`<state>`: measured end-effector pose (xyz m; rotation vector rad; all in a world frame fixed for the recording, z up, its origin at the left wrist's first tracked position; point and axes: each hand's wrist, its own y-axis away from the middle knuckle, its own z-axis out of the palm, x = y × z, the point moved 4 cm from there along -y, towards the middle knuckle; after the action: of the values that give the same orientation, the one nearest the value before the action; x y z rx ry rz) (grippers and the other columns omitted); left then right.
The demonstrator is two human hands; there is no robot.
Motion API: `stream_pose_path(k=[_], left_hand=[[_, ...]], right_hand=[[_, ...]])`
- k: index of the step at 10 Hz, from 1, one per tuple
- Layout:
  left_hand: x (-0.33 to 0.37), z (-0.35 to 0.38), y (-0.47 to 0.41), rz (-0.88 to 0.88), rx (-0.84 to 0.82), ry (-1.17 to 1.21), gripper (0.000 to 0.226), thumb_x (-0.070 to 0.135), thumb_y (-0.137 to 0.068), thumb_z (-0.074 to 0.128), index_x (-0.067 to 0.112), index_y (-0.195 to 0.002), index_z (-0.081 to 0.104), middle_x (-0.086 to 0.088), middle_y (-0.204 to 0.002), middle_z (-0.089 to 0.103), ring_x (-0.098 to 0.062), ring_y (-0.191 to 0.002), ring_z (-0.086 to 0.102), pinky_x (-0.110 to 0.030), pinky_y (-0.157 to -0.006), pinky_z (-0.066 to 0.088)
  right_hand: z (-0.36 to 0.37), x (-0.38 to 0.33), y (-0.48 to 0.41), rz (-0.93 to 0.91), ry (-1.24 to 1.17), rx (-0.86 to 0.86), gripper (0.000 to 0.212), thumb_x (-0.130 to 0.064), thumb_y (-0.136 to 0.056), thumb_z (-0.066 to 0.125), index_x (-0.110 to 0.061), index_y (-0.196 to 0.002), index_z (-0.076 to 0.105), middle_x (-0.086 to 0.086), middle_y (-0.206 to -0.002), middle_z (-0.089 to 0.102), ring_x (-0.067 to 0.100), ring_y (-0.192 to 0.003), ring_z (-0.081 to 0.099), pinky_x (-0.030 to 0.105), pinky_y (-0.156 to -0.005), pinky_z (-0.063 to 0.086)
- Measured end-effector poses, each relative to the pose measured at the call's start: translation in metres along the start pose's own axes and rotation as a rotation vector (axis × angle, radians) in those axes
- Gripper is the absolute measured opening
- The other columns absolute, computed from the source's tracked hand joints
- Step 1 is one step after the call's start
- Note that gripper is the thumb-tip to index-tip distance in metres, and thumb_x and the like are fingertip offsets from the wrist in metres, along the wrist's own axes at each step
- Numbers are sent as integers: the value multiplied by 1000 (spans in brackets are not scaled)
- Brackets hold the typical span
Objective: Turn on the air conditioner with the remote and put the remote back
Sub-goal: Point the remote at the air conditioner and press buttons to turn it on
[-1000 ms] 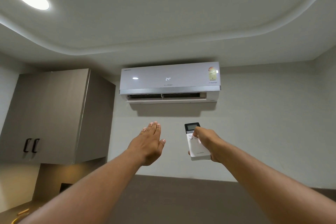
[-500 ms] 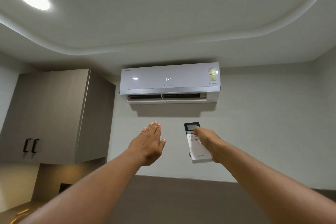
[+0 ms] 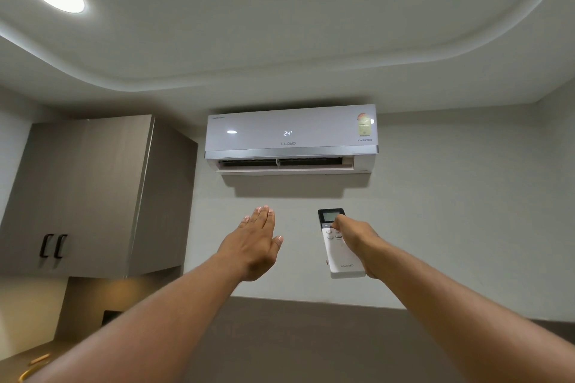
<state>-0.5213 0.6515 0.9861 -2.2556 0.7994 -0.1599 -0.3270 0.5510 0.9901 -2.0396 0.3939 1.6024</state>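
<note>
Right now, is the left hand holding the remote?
No, the left hand is open and empty, raised flat toward the air conditioner; the right hand holds the remote.

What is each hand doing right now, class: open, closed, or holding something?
Left hand: open, flat, fingers together, holding nothing.
Right hand: closed around the remote, thumb on its buttons.

**One head camera, tilted up at the wall**

A single wide-angle view from the person's head looks forward and upward, bending the ceiling edges. The air conditioner (image 3: 291, 138) sits centre, well beyond both outstretched arms. The left hand (image 3: 253, 244) and right hand (image 3: 361, 244) lie mid-frame, forearms near the lens
</note>
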Motion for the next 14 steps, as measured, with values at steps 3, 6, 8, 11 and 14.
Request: stream_pose_path(k=[3,6,8,11,14], left_hand=[[1,-2,0,0,8,4,66,44,-101,16,9,-154,-4,-7,-163,-8,-18,-149,-9,-33,-119,-3],[1,-1,0,0,8,1,66,45,-101,15,10,-154,-5,-6,-163,-9,-18,-149,-9,-33,-118,-3],[0,-1,1,-6,7,4,67,45,-101,15,10,-154,-4,-7,-163,-8,-18,-149,-8,-33,-118,-3],[23,2,0,-6,11,22,66,46,-101,15,11,-154,-5,-7,-163,-10,-19,-149,-9,-34,-117,-3],[114,27,-15,68,8,147,67,46,-100,15,11,-154,-5,-6,-163,-10,-18,-149,-9,-34,-117,-3]], right_hand=[[-1,-4,1,-3,39,18,19,-30,-94,51,-14,-89,61,9,-78,66,26,-66,64,26,-54,45],[1,-4,-1,-4,26,1,19,-31,-93,52,-14,-90,61,9,-80,68,28,-69,67,28,-60,51],[5,-4,-4,-64,36,-45,39,-40,-77,83,-14,-94,60,13,-89,72,29,-81,74,36,-75,58],[-1,-3,-4,-186,167,82,29,-26,-69,84,-17,-84,61,5,-80,67,20,-66,65,27,-54,50],[-86,19,5,-180,226,257,31,-26,-70,83,-11,-93,68,5,-81,68,17,-62,62,23,-50,44]])
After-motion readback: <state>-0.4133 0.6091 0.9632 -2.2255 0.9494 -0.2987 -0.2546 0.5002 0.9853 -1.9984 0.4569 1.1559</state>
